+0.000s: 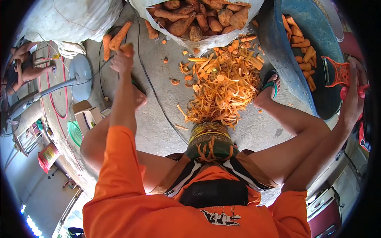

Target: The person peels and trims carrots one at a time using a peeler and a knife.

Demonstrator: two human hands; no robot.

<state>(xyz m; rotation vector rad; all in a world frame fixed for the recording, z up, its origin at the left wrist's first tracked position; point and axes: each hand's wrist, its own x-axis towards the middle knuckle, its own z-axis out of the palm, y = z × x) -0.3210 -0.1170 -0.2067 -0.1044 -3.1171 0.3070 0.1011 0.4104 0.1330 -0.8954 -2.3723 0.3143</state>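
My left hand (122, 62) is closed on a carrot (127, 50) at the upper left, beside unpeeled carrots (120, 35) on the floor. At the far right, my right hand (353, 85) grips an orange peeler (337, 72), its blade end pointing left over the rim of the blue tub (278, 59). Peeled carrots (308, 53) lie inside that tub. Between my feet spreads a heap of orange peelings (224, 85). An open white sack (206, 44) of unpeeled carrots stands beyond the heap.
A large white sack (75, 20) fills the upper left, near a grey round stand base (81, 77). Dark cables (149, 79) cross the concrete floor. A small container (208, 137) stands between my legs, and an open cardboard box (85, 115) is at left. Another person (29, 73) sits far left.
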